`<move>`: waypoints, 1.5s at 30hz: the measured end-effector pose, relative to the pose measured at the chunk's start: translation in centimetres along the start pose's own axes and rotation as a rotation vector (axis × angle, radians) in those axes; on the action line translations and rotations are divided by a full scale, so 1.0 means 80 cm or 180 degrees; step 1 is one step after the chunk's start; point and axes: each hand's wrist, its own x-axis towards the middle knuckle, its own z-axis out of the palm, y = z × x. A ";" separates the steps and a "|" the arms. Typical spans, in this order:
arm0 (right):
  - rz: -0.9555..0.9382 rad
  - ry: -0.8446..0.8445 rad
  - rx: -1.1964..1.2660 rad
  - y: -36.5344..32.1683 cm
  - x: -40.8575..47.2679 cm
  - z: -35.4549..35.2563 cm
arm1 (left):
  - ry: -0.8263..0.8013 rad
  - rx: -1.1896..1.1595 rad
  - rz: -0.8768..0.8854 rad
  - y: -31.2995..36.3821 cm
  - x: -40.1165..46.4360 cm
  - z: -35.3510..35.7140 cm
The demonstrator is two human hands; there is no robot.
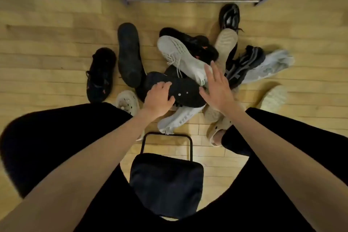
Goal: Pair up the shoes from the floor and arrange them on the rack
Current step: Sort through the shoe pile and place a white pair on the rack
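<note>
A heap of shoes lies on the wooden floor in front of me. My left hand [159, 100] grips a black clog [185, 91] near the front of the heap, fingers curled over its upper. My right hand [218, 86] hovers with straight spread fingers just right of the clog, beside the heel of a white knit sneaker [180, 53]. A second white sneaker [178, 118] lies under the clog. The metal shoe rack [190, 1] stands at the far side, its lowest rails bare.
Black shoes [100, 73] and an upturned black sole [130, 54] lie left of the heap. A cream clog [127, 102] sits near my left knee. Dark and pale sneakers [269, 67] spread to the right. A black stool [166, 181] stands between my legs.
</note>
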 end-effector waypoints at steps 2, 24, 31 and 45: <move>0.0070 0.0147 0.0094 0.011 0.019 0.032 | -0.0135 0.0082 0.0059 -0.008 0.012 0.034; 0.0263 0.1007 0.0500 0.042 0.084 0.143 | -0.0551 0.1369 0.0228 -0.039 0.025 0.175; 0.0230 0.0998 0.1273 0.060 0.106 0.117 | -0.0019 -0.1186 -0.0585 -0.040 0.048 0.165; 0.0034 0.0602 0.0909 0.045 0.081 0.120 | 0.0969 -0.4123 -0.1458 -0.015 0.070 0.057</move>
